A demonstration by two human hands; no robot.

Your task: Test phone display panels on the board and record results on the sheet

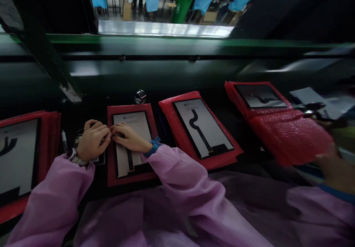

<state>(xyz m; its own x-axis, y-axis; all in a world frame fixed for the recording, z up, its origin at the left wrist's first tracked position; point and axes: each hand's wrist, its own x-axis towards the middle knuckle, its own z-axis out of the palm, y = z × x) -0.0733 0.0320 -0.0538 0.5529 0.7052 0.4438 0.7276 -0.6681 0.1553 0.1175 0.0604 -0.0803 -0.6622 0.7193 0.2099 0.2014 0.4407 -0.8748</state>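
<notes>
head view: panel [140, 124] lengthwise near-to-far

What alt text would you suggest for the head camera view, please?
A person's left hand and right hand meet at the fingertips by the left edge of a flat screen panel on red wrap. Similar panels lie to both sides on a dark bench; at far right, a blurred co-worker's hand touches red bubble wrap.
</notes>
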